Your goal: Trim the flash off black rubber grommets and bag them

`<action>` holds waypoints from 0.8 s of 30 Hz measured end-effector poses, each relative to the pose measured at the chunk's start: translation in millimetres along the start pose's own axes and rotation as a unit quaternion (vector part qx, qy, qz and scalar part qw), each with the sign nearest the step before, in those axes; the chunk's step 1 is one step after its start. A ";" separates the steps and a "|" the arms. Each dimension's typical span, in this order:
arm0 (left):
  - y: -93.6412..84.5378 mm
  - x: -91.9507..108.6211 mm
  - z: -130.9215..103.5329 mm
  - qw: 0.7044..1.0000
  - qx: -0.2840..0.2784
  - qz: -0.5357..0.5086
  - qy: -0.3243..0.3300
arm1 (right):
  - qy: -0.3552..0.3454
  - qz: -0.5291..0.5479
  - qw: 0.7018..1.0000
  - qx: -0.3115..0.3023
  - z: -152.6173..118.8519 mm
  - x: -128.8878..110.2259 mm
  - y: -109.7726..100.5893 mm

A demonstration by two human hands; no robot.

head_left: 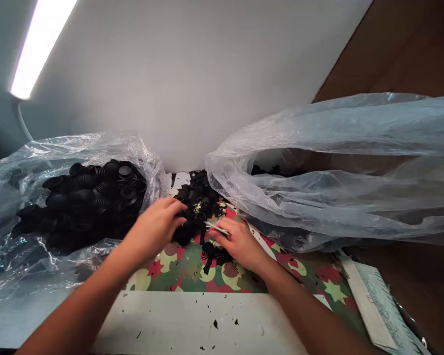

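My left hand [162,222] reaches over the left side of a small pile of black ribbed rubber parts [198,195]. Its thumb and fingers are curved but apart, at a round black part [183,234]; a firm grip does not show. My right hand [240,241] is closed around a thin, pale, stick-like tool [217,228], whose tip points left toward the pile. What kind of tool it is I cannot make out. Black scraps [214,254] lie just below the right fingers on a patterned red, green and yellow sheet [192,278].
On the left, a clear plastic bag [155,172] holds many black ribbed rubber parts [85,197]. Another clear bag [318,197] stretches across the right, beside brown cardboard [399,49]. A lit lamp [44,44] hangs upper left. Black bits dot the white surface [170,320] in front.
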State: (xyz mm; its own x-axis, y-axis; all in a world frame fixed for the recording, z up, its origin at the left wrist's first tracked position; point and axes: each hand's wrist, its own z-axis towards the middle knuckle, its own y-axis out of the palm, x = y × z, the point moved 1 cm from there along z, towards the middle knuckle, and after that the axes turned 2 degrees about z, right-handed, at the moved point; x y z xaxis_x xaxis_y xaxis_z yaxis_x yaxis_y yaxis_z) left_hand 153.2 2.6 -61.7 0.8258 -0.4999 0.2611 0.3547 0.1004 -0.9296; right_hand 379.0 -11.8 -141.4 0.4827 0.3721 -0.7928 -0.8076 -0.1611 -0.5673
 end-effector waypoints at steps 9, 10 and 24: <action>52.7 20.0 23.7 0.999 -0.032 0.008 -0.014 | -0.003 -0.162 0.985 -0.062 -1.5 14.8 0.1; 51.1 19.7 24.2 0.999 -0.030 -0.003 -0.017 | 0.018 -0.176 0.984 -0.022 0.9 19.3 -3.1; 35.8 7.2 -2.4 0.846 0.011 -0.484 -0.223 | -0.081 0.073 0.963 0.246 -0.8 -24.7 -18.8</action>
State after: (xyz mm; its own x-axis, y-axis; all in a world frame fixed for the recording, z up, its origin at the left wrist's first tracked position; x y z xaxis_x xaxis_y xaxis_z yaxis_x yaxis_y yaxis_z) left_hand 170.7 0.5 -93.7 0.2263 0.0168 0.9739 0.9633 -0.1520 -0.2212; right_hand 382.5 -18.7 -111.4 0.3244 0.5222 -0.7888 -0.9450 0.2159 -0.2457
